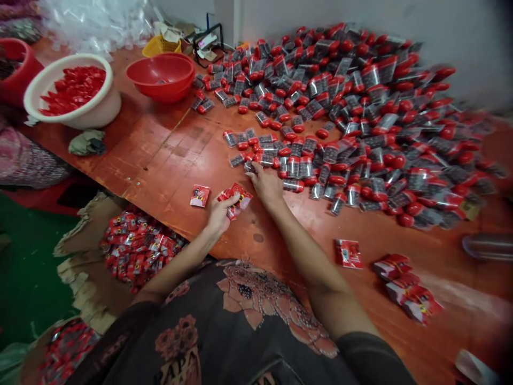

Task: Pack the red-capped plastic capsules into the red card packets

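Note:
My left hand [221,213] is closed on several red printed cards [236,202], fanned out a little, with the thumb on top. Past it, my right hand [267,186] reaches forward, fingers stretched out, to the near edge of a pile of small clear containers with red caps [294,167]. Its fingertips are at a small container [249,166], partly hidden by them. Dark contents show through the clear walls. One more red card [200,195] lies flat on the table, left of my left hand.
The orange-red table [180,160] bears a white tub [110,99] of red pieces and red bowls [160,80]. Stacked red cards [412,294] and a single red packet [348,253] lie right. A carton [84,256] of red packets stands below the left table edge.

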Tool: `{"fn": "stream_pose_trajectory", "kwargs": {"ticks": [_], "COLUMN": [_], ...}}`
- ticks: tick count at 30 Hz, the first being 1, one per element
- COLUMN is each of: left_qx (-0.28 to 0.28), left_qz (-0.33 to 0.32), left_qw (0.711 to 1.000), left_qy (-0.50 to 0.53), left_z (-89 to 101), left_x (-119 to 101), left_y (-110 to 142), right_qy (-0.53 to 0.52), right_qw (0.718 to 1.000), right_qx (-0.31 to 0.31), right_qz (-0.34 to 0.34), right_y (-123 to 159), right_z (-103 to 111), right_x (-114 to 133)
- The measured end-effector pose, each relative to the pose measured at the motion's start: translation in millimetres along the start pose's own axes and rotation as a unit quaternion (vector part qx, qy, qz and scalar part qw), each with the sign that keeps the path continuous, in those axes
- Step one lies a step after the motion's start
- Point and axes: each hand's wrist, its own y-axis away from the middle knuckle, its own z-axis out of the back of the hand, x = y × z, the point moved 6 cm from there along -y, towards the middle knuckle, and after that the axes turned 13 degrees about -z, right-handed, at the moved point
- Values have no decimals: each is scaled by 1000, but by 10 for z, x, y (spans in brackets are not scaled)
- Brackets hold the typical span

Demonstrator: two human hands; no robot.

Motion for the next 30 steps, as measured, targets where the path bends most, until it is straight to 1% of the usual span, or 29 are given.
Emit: {"fn": "stream_pose_trajectory", "kwargs": {"ticks": [2,4,7,9,12,14,16,19,22,24,26,27,30], "left_qx": [-2,-11,-19,-8,16,26,34,37,36,51,66,69,69], "left_qz": [3,6,23,43,70,87,100,99,82,71,62,58,41], "left_qw": [1000,1000,999,999,997,996,994,994,995,995,995,995,995], "left_qy": [6,12,16,21,27,18,6,-9,-32,-37,-35,-37,-52], "left_z": [-18,-21,-39,-84,-163,-187,-192,-190,-208,-252,-291,-298,-285], "left_x": [-3,1,35,72,129,171,212,249,244,229,218,216,225], "left_y": [11,22,52,90,159,200,232,263,293,319,342,351,367], "right_qy": [-10,-16,-6,-29,-134,-231,-326,-421,-454,-466,-469,-464,-426], "right_qw": [1000,999,999,999,990,973,944,900,880,871,871,876,900], "right_qx": [-5,-23,-29,-17,0,10,27,67,102,114,112,106,84], "right_qz": [9,17,11,16,33,2,-49,-86,-99,-103,-91,-80,-46], "right_y": [0,73,234,360,600,783,979,1253,1444,1519,1558,1568,1573], "right_z": [-21,9,78,124,206,251,271,304,381,444,511,539,585], "right_x": [9,-41,-242,-414,-653,-801,-897,-872,-766,-704,-653,-630,-575]}}
